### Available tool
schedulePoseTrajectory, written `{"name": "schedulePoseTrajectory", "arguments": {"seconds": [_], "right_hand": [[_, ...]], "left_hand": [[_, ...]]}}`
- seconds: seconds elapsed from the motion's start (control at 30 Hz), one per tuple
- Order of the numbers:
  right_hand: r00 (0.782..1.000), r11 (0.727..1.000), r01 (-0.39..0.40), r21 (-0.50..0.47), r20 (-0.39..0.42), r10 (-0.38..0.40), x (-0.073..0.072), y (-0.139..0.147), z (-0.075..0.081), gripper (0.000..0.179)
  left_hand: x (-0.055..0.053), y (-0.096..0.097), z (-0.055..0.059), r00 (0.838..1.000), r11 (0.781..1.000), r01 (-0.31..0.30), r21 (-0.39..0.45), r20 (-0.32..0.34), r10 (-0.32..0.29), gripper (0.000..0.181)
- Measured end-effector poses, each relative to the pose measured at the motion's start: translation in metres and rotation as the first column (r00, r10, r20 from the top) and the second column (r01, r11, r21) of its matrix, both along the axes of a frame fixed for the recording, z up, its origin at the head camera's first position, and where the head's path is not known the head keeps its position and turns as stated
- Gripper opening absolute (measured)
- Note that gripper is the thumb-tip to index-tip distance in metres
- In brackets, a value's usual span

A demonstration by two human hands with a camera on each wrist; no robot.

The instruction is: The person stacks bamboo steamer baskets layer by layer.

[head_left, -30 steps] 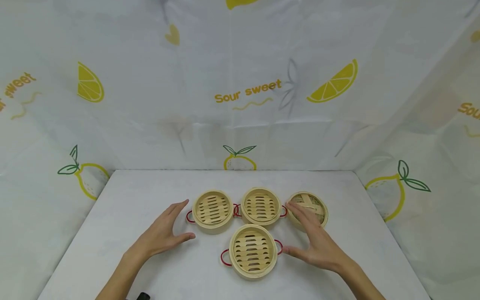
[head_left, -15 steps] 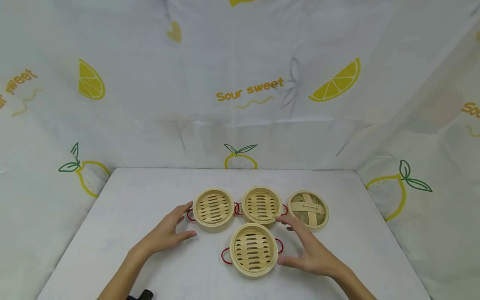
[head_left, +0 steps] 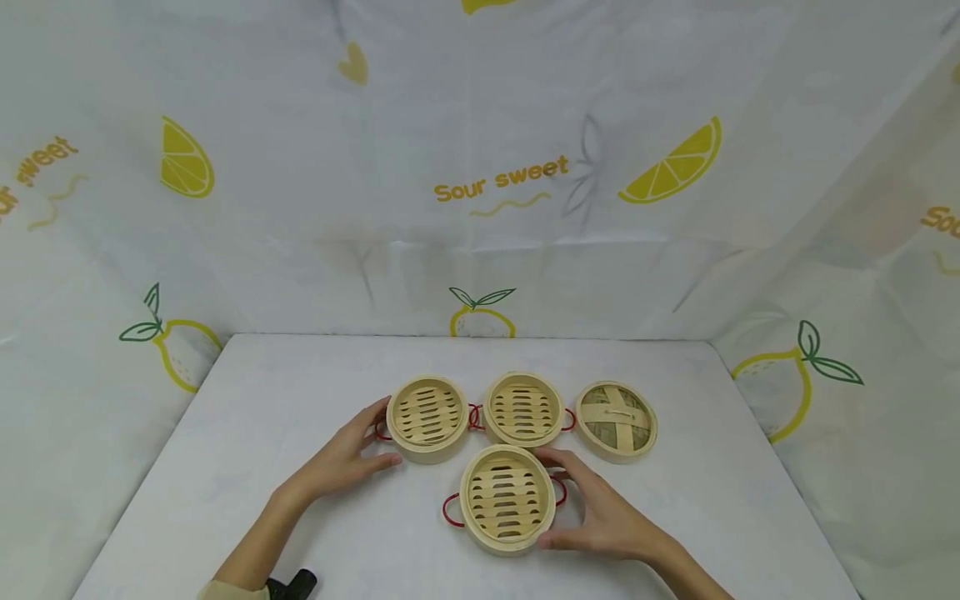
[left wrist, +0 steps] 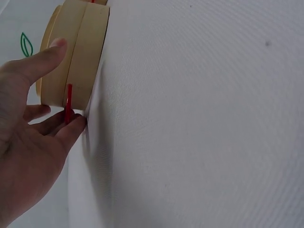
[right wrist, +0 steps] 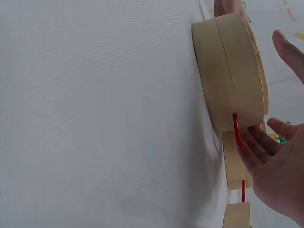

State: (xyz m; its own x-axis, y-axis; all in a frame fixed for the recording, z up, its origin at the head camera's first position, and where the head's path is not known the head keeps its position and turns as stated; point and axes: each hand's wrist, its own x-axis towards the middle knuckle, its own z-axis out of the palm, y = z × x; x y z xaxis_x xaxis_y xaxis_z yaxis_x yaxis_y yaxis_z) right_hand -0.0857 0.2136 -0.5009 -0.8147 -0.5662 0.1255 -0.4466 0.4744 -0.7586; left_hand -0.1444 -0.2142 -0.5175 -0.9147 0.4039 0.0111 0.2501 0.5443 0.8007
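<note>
Several small round bamboo steamer baskets with slatted floors and red loop handles lie on the white table. My left hand [head_left: 347,457] is at the left side of the back left steamer basket [head_left: 427,417], thumb and fingers spread around its wall. The left wrist view shows fingers by the red handle [left wrist: 69,102] and the thumb over the wall. My right hand [head_left: 600,517] spreads around the right side of the front steamer basket [head_left: 507,500]. In the right wrist view its fingers lie at the red handle [right wrist: 236,129], and its thumb stands apart from the wall.
A middle steamer basket [head_left: 522,408] stands directly behind the front one, beside the back left one. To its right lies a woven bamboo lid [head_left: 617,421]. A black object [head_left: 294,585] shows at the left wrist. Lemon-printed sheeting [head_left: 360,275] hangs behind the table.
My right hand has moved from near the lid, left and toward me, to the front steamer basket. My left hand has come closer to the back left basket. The baskets stay in place.
</note>
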Motion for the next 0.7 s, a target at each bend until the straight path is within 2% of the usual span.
{"name": "schedulePoseTrajectory", "arguments": {"seconds": [0.13, 0.47, 0.7], "right_hand": [[1.0, 1.0, 0.009, 0.002, 0.01, -0.009, -0.001, -0.002, -0.001, 0.107], [0.997, 0.997, 0.066, 0.033, 0.034, -0.067, 0.002, -0.012, -0.005, 0.119], [0.993, 0.994, 0.096, 0.05, 0.066, -0.1, 0.007, -0.02, -0.005, 0.128]], "left_hand": [[-0.002, 0.001, -0.001, 1.0, 0.999, -0.002, 0.035, 0.015, 0.002, 0.097], [-0.008, 0.0, -0.008, 1.0, 0.994, 0.012, 0.105, -0.007, -0.011, 0.094], [-0.01, -0.001, -0.012, 1.0, 0.993, 0.023, 0.116, -0.001, -0.023, 0.092]]}}
